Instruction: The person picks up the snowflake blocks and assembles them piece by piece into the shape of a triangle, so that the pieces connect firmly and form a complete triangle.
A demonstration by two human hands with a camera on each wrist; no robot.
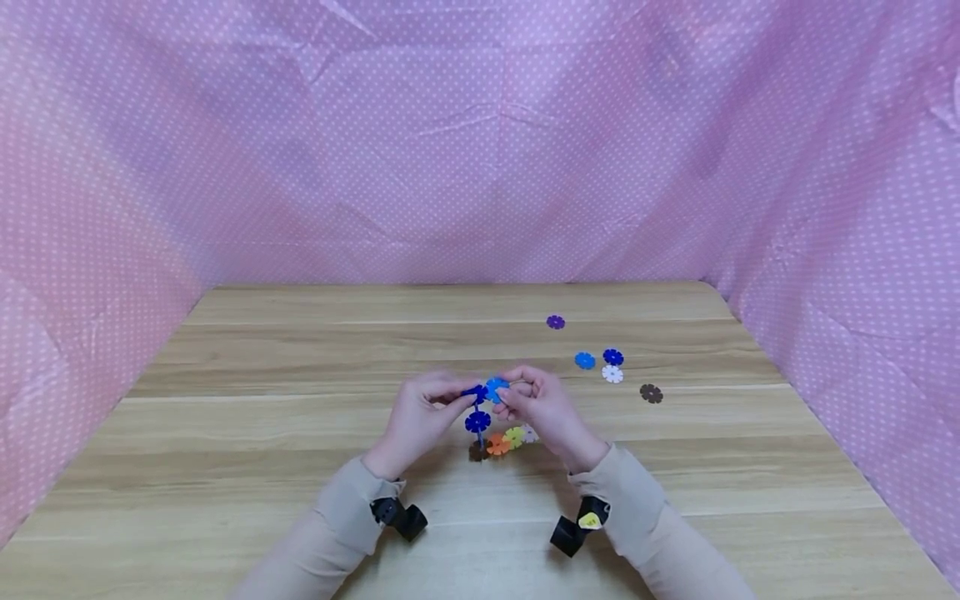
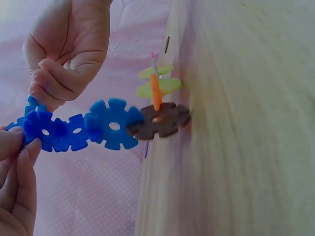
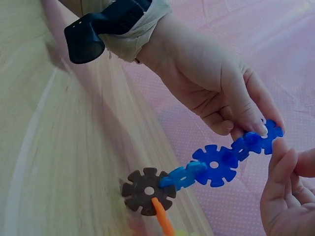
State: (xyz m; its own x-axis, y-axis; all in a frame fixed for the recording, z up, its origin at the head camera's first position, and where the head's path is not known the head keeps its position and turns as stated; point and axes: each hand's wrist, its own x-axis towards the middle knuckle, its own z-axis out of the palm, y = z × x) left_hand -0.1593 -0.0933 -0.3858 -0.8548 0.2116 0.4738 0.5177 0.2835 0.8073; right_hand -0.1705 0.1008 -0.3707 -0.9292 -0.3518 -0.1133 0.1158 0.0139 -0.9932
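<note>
A joined string of slotted plastic flower discs rises from the table between the two hands. My left hand pinches the dark blue disc at its upper end between thumb and fingers. My right hand pinches a light blue disc against that end; whether their slots are engaged is hard to tell. Lower down follow another dark blue disc and a brown disc near the tabletop. From the brown one an orange disc, a yellow disc and a pale pink disc branch off rightward.
Loose discs lie on the wooden table beyond the right hand: purple, light blue, dark blue, white and brown. A pink dotted curtain surrounds the table's back and sides.
</note>
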